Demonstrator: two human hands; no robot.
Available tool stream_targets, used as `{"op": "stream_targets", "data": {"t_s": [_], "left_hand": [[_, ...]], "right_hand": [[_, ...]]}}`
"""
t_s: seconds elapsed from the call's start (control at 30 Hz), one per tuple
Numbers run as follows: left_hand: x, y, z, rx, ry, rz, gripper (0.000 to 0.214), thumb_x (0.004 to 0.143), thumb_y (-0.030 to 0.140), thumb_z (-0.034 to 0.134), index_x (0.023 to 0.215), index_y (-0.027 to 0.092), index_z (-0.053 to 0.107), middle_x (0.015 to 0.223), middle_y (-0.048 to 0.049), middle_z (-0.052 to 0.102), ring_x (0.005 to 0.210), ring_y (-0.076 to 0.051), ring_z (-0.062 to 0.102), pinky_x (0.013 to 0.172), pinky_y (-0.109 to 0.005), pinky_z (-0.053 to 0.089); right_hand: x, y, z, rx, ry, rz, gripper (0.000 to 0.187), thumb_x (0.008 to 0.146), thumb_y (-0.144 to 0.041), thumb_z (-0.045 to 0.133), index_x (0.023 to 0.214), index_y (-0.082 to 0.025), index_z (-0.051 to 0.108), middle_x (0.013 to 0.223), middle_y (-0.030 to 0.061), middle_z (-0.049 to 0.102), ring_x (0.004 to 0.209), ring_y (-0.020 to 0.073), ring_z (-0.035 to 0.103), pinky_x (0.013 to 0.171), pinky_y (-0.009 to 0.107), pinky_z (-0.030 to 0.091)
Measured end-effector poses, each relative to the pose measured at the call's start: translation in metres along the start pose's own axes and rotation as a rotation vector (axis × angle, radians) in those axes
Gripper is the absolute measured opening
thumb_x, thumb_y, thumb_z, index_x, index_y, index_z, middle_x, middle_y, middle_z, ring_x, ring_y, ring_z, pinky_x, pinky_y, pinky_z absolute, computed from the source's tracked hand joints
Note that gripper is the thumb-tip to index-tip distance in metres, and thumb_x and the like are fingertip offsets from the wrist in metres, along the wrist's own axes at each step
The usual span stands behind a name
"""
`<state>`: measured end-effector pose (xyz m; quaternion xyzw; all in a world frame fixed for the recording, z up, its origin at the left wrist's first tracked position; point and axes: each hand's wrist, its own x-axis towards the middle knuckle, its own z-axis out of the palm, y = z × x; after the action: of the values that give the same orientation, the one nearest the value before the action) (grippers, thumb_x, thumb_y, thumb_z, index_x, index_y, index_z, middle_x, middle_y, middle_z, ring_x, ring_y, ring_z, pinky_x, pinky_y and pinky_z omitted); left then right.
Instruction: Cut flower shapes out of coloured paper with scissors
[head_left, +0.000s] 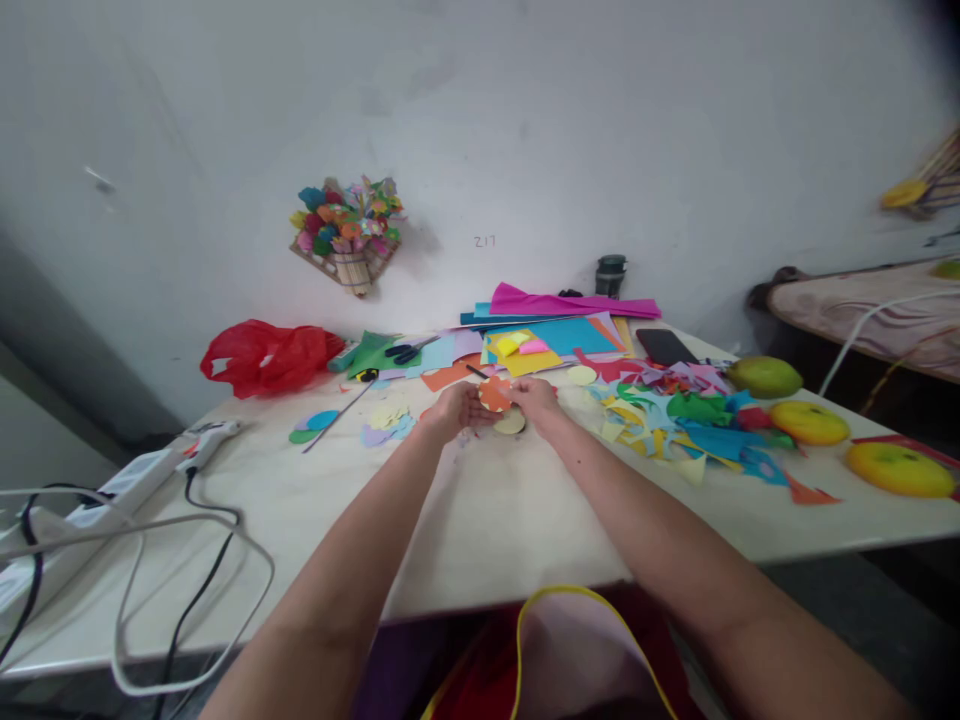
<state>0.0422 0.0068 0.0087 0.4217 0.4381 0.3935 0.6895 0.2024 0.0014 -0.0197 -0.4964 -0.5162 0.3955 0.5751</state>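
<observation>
Though my left hand [454, 408] and right hand [535, 399] hide its edges, I have the orange paper cutout [494, 394] pinched between them, a pale disc [512, 423] partly covered nearby, over the whitish table [510, 540] against a smudged grey wall [525, 150].

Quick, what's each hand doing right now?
Left hand: holding the orange paper piece at its left edge.
Right hand: closed on the same piece's right edge.

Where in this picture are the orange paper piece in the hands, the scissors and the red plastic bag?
Orange paper piece [495, 394]: head view, middle of its face.
Scissors [406, 353]: head view, the dark handles.
Red plastic bag [270, 358]: head view, middle of its crumpled body.
</observation>
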Motion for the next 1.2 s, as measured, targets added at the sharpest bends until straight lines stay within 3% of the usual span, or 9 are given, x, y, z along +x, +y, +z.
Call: {"op": "stream_targets", "data": {"t_s": [0.13, 0.23, 0.37, 0.5, 0.6, 0.77, 0.9, 1.03, 1.2], "left_hand": [[0.000, -0.015, 0.003, -0.111, 0.019, 0.127, 0.003, 0.070, 0.014, 0.061, 0.070, 0.014, 0.058, 0.062, -0.0058, 0.064, 0.064, -0.021, 0.070, 0.072, -0.036, 0.057], [0.001, -0.026, 0.006, -0.094, 0.023, 0.261, 0.015, 0.062, 0.009, 0.072, 0.071, 0.013, 0.061, 0.069, -0.0045, 0.066, 0.066, -0.017, 0.068, 0.075, -0.031, 0.056], [0.004, -0.031, 0.008, -0.105, -0.010, 0.353, 0.022, 0.058, 0.014, 0.078, 0.076, 0.010, 0.067, 0.075, -0.0057, 0.069, 0.067, -0.015, 0.065, 0.073, -0.030, 0.055], [0.003, -0.033, 0.002, -0.130, 0.003, 0.398, 0.024, 0.055, 0.019, 0.082, 0.073, 0.012, 0.068, 0.072, -0.0042, 0.069, 0.068, -0.016, 0.065, 0.073, -0.031, 0.055], [0.001, -0.034, -0.005, -0.160, 0.004, 0.413, 0.022, 0.056, 0.019, 0.082, 0.070, 0.012, 0.066, 0.071, -0.0034, 0.069, 0.067, -0.016, 0.064, 0.074, -0.032, 0.056], [-0.004, -0.031, -0.011, -0.203, 0.010, 0.390, 0.020, 0.059, 0.014, 0.079, 0.075, 0.011, 0.067, 0.075, -0.0053, 0.070, 0.071, -0.017, 0.066, 0.079, -0.035, 0.057], [-0.006, -0.028, -0.011, -0.215, 0.037, 0.366, 0.013, 0.061, 0.010, 0.074, 0.071, 0.010, 0.066, 0.071, -0.0054, 0.068, 0.069, -0.016, 0.065, 0.075, -0.035, 0.058], [-0.005, -0.029, -0.012, -0.215, 0.042, 0.367, 0.011, 0.062, 0.008, 0.073, 0.068, 0.010, 0.063, 0.068, -0.0046, 0.066, 0.064, -0.015, 0.063, 0.069, -0.033, 0.059], [-0.002, -0.031, -0.013, -0.201, 0.045, 0.356, 0.012, 0.063, 0.007, 0.073, 0.070, 0.010, 0.063, 0.067, -0.0034, 0.066, 0.061, -0.013, 0.062, 0.067, -0.030, 0.058]], "right_hand": [[0.001, 0.001, 0.000, 0.025, 0.022, 0.007, 0.034, 0.052, -0.043, 0.071, 0.048, -0.021, 0.046, 0.047, -0.0058, 0.043, 0.050, 0.0100, 0.035, 0.051, 0.026, 0.029], [0.003, 0.003, 0.002, 0.048, 0.041, -0.021, 0.039, 0.049, -0.048, 0.073, 0.047, -0.021, 0.045, 0.049, -0.0055, 0.042, 0.052, 0.0102, 0.035, 0.051, 0.026, 0.029], [0.002, 0.002, 0.008, 0.038, 0.051, -0.061, 0.046, 0.047, -0.056, 0.075, 0.047, -0.020, 0.046, 0.059, -0.0024, 0.049, 0.056, 0.0109, 0.039, 0.051, 0.026, 0.030], [0.000, 0.000, 0.015, 0.049, 0.004, -0.001, 0.047, 0.046, -0.057, 0.078, 0.050, -0.020, 0.049, 0.056, -0.0038, 0.047, 0.053, 0.0093, 0.035, 0.049, 0.025, 0.028], [0.000, -0.006, 0.017, 0.074, -0.101, 0.106, 0.045, 0.051, -0.057, 0.078, 0.056, -0.020, 0.053, 0.054, -0.0040, 0.048, 0.051, 0.0097, 0.037, 0.046, 0.024, 0.027], [0.007, -0.020, 0.015, 0.149, -0.231, 0.236, 0.049, 0.064, -0.065, 0.071, 0.073, -0.017, 0.063, 0.067, 0.0032, 0.063, 0.055, 0.0129, 0.052, 0.042, 0.023, 0.026], [0.013, -0.021, 0.016, 0.092, -0.294, 0.179, 0.043, 0.061, -0.057, 0.075, 0.069, -0.018, 0.061, 0.061, -0.0006, 0.058, 0.053, 0.0118, 0.050, 0.044, 0.023, 0.027], [0.013, -0.014, 0.022, 0.066, -0.237, 0.102, 0.035, 0.051, -0.044, 0.080, 0.062, -0.018, 0.059, 0.058, -0.0039, 0.054, 0.054, 0.0106, 0.048, 0.048, 0.024, 0.033], [0.009, -0.010, 0.028, 0.069, -0.120, 0.052, 0.036, 0.048, -0.043, 0.079, 0.053, -0.019, 0.052, 0.051, -0.0061, 0.049, 0.049, 0.0080, 0.041, 0.049, 0.024, 0.033]]}}
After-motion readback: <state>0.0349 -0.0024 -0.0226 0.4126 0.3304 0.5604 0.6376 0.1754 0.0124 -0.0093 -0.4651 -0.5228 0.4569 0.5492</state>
